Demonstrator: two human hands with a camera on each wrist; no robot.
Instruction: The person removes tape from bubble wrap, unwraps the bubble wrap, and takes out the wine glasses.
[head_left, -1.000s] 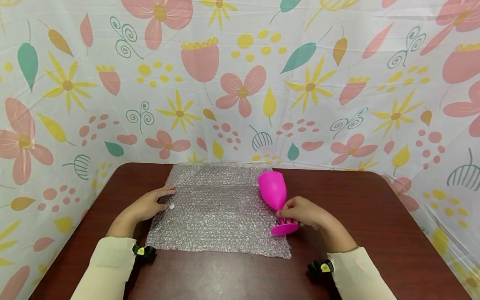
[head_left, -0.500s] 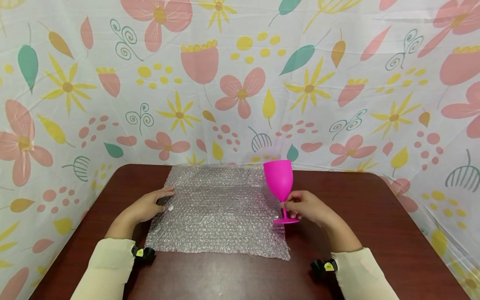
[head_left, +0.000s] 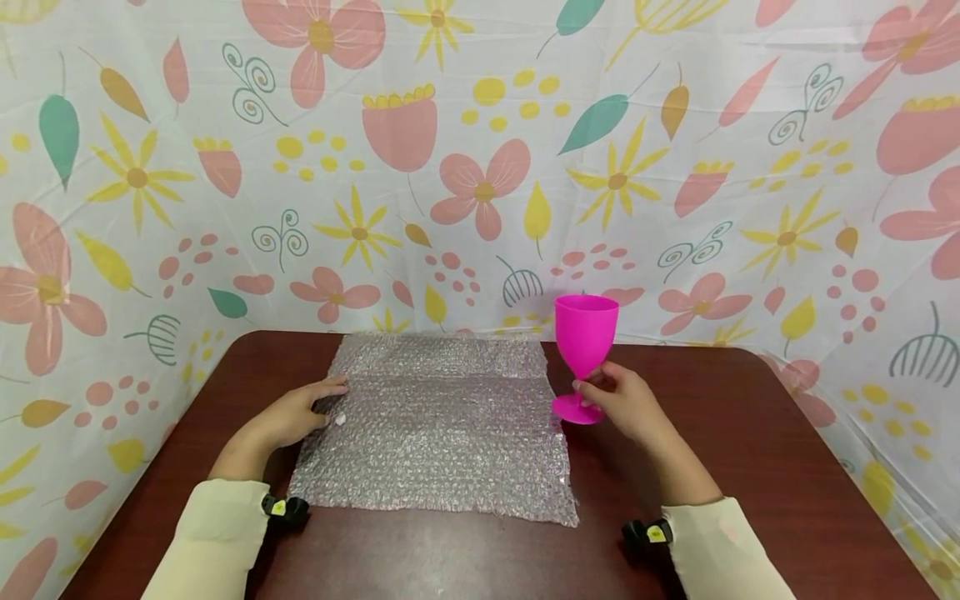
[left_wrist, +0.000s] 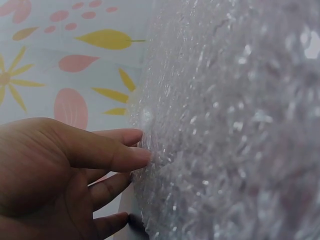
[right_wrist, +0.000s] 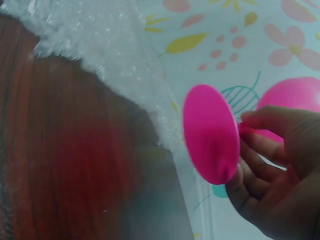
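A bright pink plastic wine goblet (head_left: 585,333) stands upright in my right hand (head_left: 626,400), which pinches its stem just above the round foot. In the right wrist view the underside of the foot (right_wrist: 210,135) shows, held off the table. A sheet of clear bubble wrap (head_left: 442,433) lies flat to the left of the goblet. My left hand (head_left: 288,412) rests at the sheet's left edge with fingers extended. The left wrist view shows the thumb (left_wrist: 132,159) and fingertips against that edge of the bubble wrap.
The dark reddish-brown table (head_left: 735,450) runs back to a white fabric backdrop (head_left: 480,108) printed with flowers and leaves. A small white bit (head_left: 341,418) lies on the bubble wrap near my left thumb. Black camera straps (head_left: 648,535) circle both wrists.
My right hand has raised the goblet and moved it away from me and slightly right, turning it from tilted to upright. The left hand has stayed at the bubble wrap's edge.
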